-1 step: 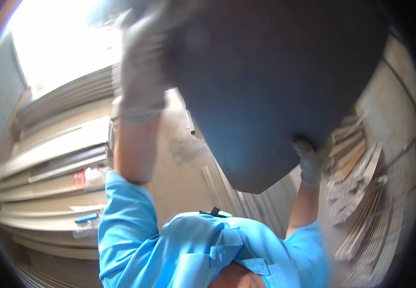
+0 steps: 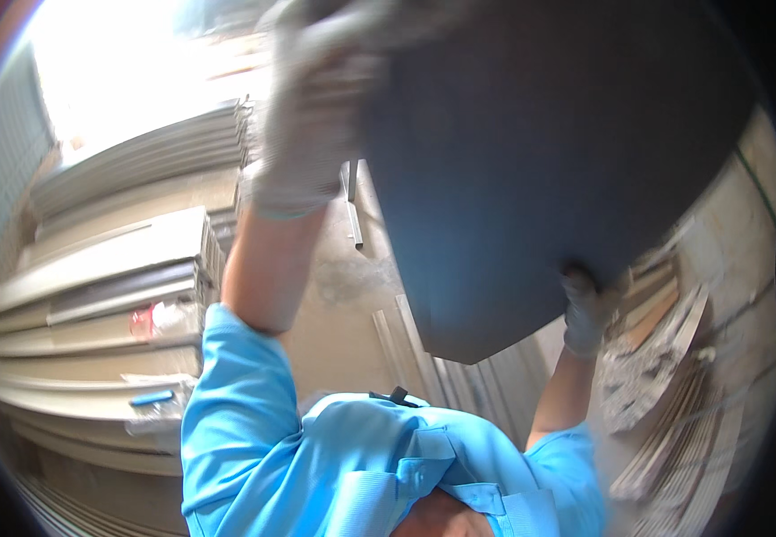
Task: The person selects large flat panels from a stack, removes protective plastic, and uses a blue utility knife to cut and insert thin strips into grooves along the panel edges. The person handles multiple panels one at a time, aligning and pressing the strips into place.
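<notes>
Big flat dark grey panel (image 2: 531,170), smooth and matte, held up overhead. Left hand (image 2: 307,134) in a knit glove grips its upper edge, blurry though. Right hand (image 2: 589,309), also gloved, clamps the lower edge. Panel's top is cut off. Pale boards (image 2: 110,268) stacked below, ribbed strips (image 2: 665,430) on the right.

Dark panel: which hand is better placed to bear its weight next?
Probably the right hand: it cups the dark panel at its lower edge. The left hand, blurred, only meets the upper side.
</notes>
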Motion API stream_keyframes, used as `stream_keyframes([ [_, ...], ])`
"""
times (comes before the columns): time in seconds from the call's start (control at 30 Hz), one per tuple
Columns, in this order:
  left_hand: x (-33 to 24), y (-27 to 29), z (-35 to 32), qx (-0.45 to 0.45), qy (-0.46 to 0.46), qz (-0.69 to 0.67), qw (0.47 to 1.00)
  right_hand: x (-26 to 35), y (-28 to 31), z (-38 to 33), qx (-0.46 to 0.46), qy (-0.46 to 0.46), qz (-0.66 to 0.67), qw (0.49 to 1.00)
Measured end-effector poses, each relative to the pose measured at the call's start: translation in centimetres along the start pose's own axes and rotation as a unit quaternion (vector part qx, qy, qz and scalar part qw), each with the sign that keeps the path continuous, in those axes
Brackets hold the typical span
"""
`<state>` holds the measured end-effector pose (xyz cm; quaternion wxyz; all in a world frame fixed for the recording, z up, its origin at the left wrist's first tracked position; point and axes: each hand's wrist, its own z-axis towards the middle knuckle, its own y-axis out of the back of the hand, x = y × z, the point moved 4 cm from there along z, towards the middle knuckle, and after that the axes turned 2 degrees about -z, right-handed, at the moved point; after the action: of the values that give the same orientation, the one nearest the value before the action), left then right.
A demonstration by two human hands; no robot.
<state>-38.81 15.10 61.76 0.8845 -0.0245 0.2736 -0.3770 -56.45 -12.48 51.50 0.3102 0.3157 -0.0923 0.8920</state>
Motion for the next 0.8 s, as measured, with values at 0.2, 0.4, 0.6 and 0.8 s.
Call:
stream_keyframes([
  [0.2, 2.2, -4.3, 5.9, 0.047, -0.167, -0.017, 0.985, -5.5, 0.4, 2.9, -0.125, 0.094, -0.048, 0.986],
  [0.4, 8.4, -0.4, 10.9, 0.157, 0.051, 0.144, 0.976, -8.6, -6.7, 6.1, -0.221, 0.118, -0.050, 0.967],
  [0.6, 15.1, 5.8, 16.9, 0.279, 0.045, 0.145, 0.948, -11.4, -16.3, 11.5, -0.379, 0.154, 0.021, 0.912],
  [0.8, 23.8, 12.3, 24.5, 0.337, 0.037, 0.171, 0.925, -16.2, -25.9, 17.2, -0.436, 0.242, 0.083, 0.863],
])
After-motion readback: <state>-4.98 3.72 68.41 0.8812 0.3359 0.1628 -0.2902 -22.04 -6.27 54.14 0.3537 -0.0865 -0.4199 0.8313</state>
